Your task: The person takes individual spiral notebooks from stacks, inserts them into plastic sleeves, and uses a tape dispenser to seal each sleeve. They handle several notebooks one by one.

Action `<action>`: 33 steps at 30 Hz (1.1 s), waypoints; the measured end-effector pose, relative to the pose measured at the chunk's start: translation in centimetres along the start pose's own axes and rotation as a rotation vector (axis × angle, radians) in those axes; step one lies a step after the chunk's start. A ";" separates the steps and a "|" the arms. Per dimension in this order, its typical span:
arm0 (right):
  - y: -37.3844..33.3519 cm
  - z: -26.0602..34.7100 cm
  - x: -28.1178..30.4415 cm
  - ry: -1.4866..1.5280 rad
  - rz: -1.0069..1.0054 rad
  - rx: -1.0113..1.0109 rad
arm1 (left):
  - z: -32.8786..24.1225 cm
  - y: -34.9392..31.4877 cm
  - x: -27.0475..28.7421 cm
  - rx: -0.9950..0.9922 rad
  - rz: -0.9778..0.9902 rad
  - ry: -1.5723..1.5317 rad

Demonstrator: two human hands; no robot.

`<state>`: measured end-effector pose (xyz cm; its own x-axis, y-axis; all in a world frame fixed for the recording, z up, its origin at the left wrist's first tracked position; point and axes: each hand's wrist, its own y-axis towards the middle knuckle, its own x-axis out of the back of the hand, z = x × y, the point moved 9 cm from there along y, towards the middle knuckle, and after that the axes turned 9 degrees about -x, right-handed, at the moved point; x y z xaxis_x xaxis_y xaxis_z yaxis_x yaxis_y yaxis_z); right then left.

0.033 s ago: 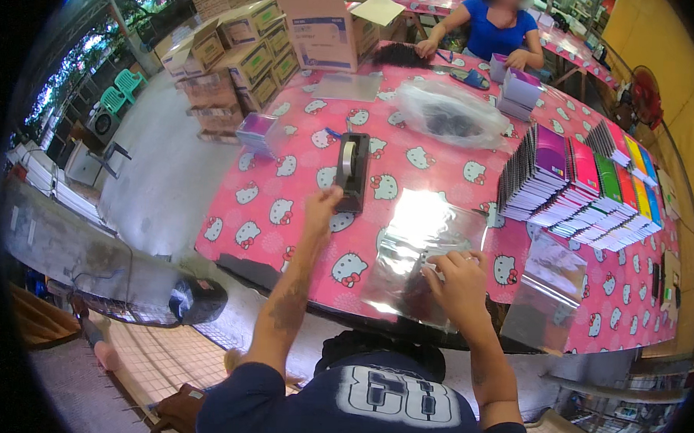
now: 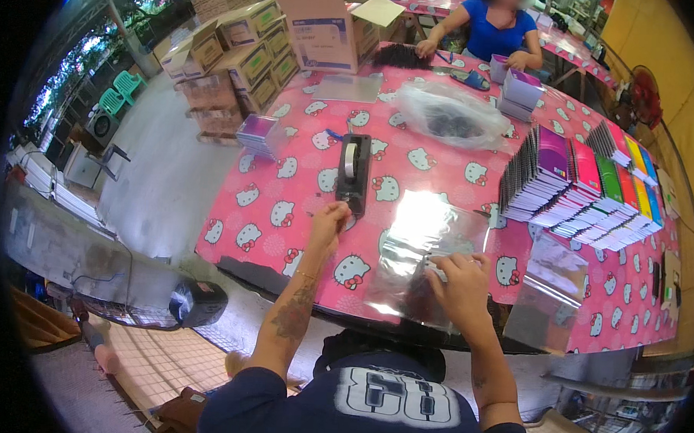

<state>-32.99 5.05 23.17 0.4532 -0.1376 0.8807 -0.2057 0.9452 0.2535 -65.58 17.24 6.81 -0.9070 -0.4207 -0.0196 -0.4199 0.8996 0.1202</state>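
A black tape dispenser (image 2: pixel 354 170) with a roll of clear tape (image 2: pixel 350 161) stands in the middle of the table. At its near end my left hand (image 2: pixel 329 225) is closed, thumb and finger pinching the tape's end; the strip itself barely shows. Clear plastic sleeves (image 2: pixel 395 277) lie in front of me, shining with glare. My right hand (image 2: pixel 462 282) rests on them, palm down, fingers apart and slightly bent. What lies beneath that palm is hidden. Another clear plastic sleeve (image 2: pixel 547 291) is to the right, near the table edge.
Spiral notebooks (image 2: pixel 554 167) in several colours are stacked at the right. A bag of dark items (image 2: pixel 452 120) lies farther back, and a small notebook stack (image 2: pixel 259 135) at the left. Across the pink table (image 2: pixel 281 214), a person in blue (image 2: pixel 501 30) handles notebooks. Cartons (image 2: pixel 253 54) stand far left.
My left hand has moved slightly toward me and to the right, at the dispenser's near end. The right hand stays on the plastic, almost unmoved.
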 end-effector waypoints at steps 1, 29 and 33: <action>0.0 0.3 -0.1 0.006 -0.013 0.003 | -0.2 -0.3 0.2 -0.065 0.058 0.084; -2.8 -17.7 -2.9 1.308 -0.085 -0.490 | -15.3 -13.1 -18.7 -0.885 1.096 0.278; -4.2 -9.7 -2.6 0.566 -0.019 0.062 | -14.9 -13.3 -18.8 -0.879 1.052 0.281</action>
<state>-24.90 4.32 15.92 0.8478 0.0415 0.5286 -0.2358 0.9225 0.3057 -42.47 11.44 20.41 -0.6991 0.2934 0.6520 0.6973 0.4815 0.5310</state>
